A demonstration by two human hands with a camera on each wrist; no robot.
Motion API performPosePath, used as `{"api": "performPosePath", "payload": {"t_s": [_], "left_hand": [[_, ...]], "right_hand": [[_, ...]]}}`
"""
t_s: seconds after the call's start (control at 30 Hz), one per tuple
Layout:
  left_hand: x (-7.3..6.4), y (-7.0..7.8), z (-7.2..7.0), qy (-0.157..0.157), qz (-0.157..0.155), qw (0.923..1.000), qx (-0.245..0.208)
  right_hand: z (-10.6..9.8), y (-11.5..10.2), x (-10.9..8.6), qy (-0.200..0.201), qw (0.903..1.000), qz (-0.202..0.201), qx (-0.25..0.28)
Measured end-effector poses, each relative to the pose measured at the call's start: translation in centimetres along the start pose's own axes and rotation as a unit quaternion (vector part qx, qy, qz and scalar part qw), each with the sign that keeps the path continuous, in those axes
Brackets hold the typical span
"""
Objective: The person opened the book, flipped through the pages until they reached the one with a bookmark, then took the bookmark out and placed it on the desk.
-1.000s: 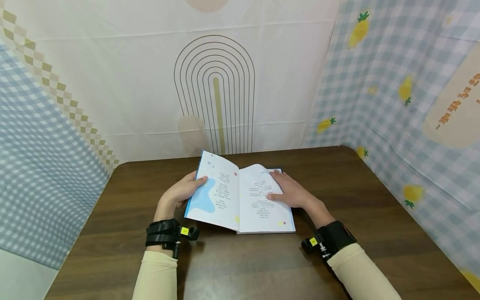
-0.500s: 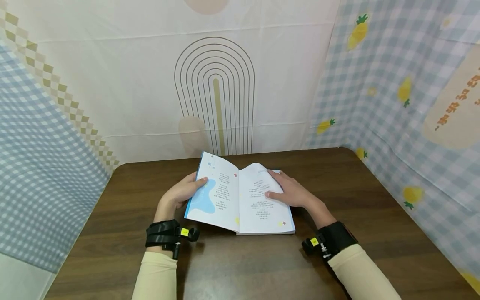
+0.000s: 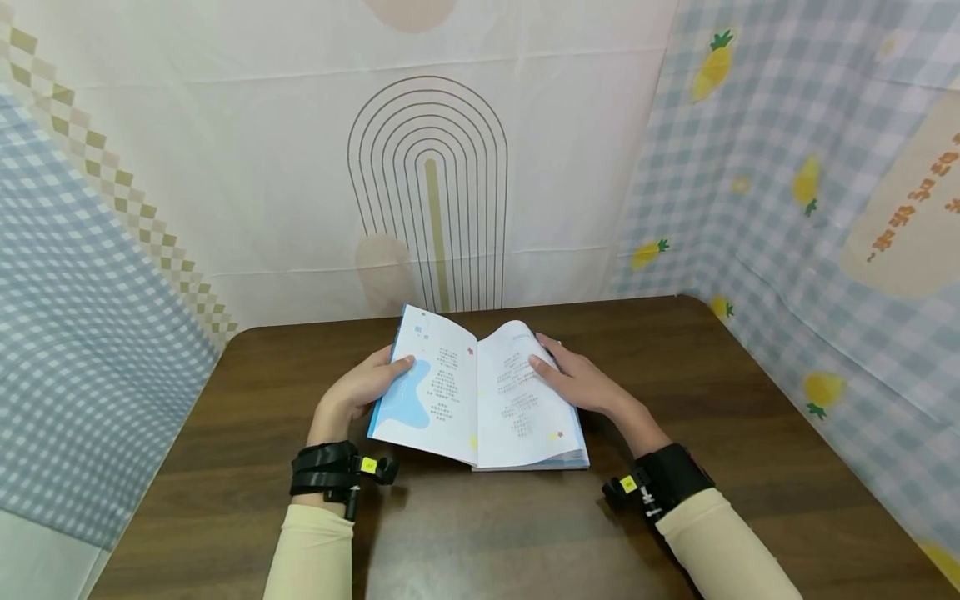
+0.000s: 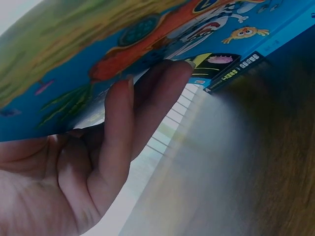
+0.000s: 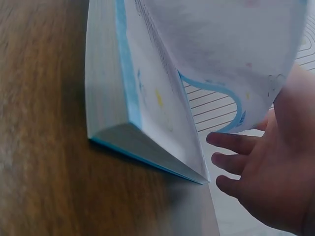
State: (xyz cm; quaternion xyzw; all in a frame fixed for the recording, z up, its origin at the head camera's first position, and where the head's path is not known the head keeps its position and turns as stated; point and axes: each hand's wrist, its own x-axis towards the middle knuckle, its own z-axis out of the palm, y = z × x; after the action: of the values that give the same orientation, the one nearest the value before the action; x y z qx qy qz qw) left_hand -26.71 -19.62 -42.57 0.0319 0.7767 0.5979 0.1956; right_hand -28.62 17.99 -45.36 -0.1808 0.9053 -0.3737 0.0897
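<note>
An open book point(image 3: 442, 408) with printed white pages lies in the middle of the table, its left half tilted up. My left hand point(image 3: 358, 385) holds that half, thumb on the page and fingers behind the colourful blue cover point(image 4: 147, 37). On the other side, my right hand point(image 3: 592, 385) grips a right-hand page point(image 3: 517, 400) at its outer edge, thumb on top. In the right wrist view the lifted page point(image 5: 221, 34) bends away from the thick page block point(image 5: 106, 83). Several fingertips of the right hand point(image 5: 275, 172) show below the page; the thumb is hidden there.
The brown wooden table point(image 3: 465, 533) has rounded far corners. Behind it hangs a pale cloth point(image 3: 285, 167) with an arch pattern, and blue checked cloth point(image 3: 757, 192) flanks both sides. Each wrist wears a black strap point(image 3: 326, 468) with a small camera.
My right hand's thumb has slid up along the right-hand page, which has lifted and curled off the page block at its outer edge. The left hand has stayed in place.
</note>
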Motion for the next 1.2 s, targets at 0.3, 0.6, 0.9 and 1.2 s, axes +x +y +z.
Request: {"api": "performPosePath", "payload": {"t_s": [0.3, 0.6, 0.9, 1.2], "left_hand": [[0.16, -0.03, 0.07, 0.004, -0.007, 1.0, -0.002], [0.16, -0.01, 0.15, 0.005, -0.005, 1.0, -0.002], [0.21, -0.03, 0.02, 0.002, -0.005, 1.0, -0.004], [0.13, -0.05, 0.05, 0.001, -0.002, 1.0, -0.007]], "right_hand": [[0.09, -0.28, -0.06, 0.009, 0.9988, -0.01, 0.047], [0.35, -0.35, 0.1, 0.014, 0.992, -0.035, 0.12], [0.51, -0.22, 0.25, 0.01, 0.9906, -0.046, 0.129], [0.52, -0.59, 0.06, 0.006, 0.9894, -0.056, 0.134]]}}
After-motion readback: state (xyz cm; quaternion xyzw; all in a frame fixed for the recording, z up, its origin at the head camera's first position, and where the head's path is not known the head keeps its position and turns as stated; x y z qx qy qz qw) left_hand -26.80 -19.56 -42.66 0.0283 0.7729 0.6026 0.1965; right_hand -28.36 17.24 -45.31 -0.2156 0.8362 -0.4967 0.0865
